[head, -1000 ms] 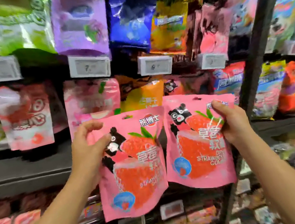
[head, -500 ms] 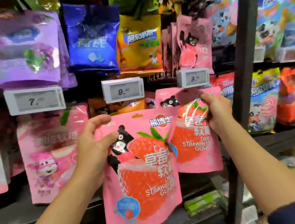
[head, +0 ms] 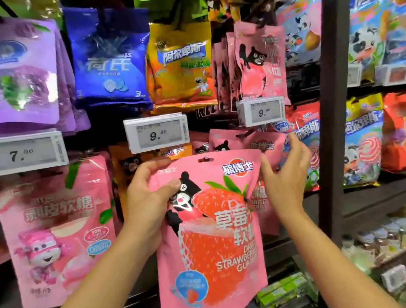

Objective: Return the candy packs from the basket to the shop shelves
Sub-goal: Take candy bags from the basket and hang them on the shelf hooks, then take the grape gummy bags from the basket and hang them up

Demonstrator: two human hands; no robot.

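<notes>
A: What is the left hand (head: 148,206) doing?

B: It grips a pink strawberry gummy pack (head: 208,237) by its upper left corner, thumb on the front and fingers curled behind. The pack hangs upright in front of the shelves, with the hang hole at its top free.

A: And the right hand (head: 286,179)?

B: Its fingers are spread and relaxed, gripping nothing. It sits at the right edge of that pack, just before a second pink pack (head: 255,150) of the same kind, which hangs behind, under the price tag (head: 261,111) reading 9.90. Whether the fingertips touch either pack I cannot tell.

A: So which step is this?

B: By my reading, one pack is already on its hook in the lower row and the held one is next. The basket is not in view.

A: What does the next move need?

B: The hole in the held pack has to line up with the hook that carries the matching pink packs, below and between the two 9.90 tags. The hook itself is hidden behind the packs, so the free hand may need to steady the hanging ones or guide the top edge.

A: Any risk?

B: The neighbouring orange pack (head: 128,167) hangs close by, so the pack could end up on the wrong hook.
</notes>
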